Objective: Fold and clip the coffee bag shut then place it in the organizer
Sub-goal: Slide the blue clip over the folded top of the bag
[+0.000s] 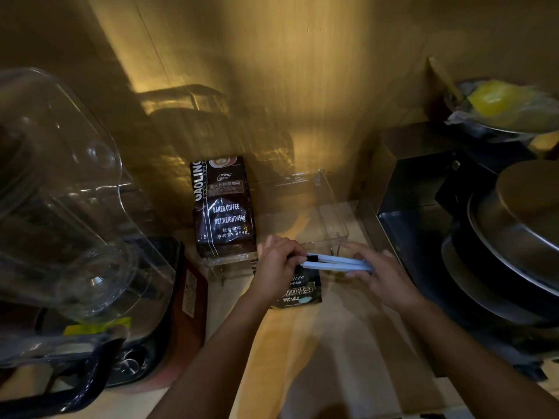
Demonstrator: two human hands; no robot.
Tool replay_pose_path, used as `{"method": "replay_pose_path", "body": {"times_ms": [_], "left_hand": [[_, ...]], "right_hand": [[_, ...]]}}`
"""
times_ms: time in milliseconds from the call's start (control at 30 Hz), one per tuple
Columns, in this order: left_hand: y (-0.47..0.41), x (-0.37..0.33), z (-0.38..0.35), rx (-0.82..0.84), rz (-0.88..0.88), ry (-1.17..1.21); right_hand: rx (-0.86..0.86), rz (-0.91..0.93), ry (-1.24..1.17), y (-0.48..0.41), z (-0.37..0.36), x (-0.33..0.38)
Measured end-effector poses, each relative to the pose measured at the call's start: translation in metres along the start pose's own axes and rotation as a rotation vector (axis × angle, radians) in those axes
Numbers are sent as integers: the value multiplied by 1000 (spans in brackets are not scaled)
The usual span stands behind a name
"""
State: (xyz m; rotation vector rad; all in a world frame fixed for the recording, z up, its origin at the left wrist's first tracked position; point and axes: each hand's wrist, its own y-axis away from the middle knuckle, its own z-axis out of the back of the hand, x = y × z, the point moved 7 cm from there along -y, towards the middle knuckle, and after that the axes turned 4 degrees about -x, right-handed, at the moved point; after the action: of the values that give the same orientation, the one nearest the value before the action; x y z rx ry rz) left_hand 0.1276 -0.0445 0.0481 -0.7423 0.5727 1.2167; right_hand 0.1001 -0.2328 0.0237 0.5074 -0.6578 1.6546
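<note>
A small black coffee bag [299,290] stands on the wooden counter, its folded top caught under a long pale blue sealing clip [335,263]. My left hand [279,261] pinches the clip's left, hinged end together with the bag's top. My right hand [378,275] holds the clip's right end, where the two bars lie close together. Just behind the hands stands a clear plastic organizer [329,207]. A larger dark coffee bag [222,207] with white print stands upright in the organizer's left part; the right part looks bare.
A blender with a clear jug [60,189] fills the left. Stacked metal pans and a lid [514,237] sit on the right beside a steel box [408,176]. A bowl with yellow fruit in plastic [499,107] is at the back right. A wooden wall stands behind.
</note>
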Motion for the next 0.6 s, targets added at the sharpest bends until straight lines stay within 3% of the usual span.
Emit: {"method": "replay_pose_path", "body": {"times_ms": [200,433,600], "left_hand": [[-1,-3,-7,-32,-6,-129],[8,6,-23,12,142,-133],[9,5,-23,-3,115,-149]], "right_hand": [[30,-71,-63,-12,3,2],[75,-75,-132,-23,-11,28],[85,-63,-157,-27,-28,48]]}}
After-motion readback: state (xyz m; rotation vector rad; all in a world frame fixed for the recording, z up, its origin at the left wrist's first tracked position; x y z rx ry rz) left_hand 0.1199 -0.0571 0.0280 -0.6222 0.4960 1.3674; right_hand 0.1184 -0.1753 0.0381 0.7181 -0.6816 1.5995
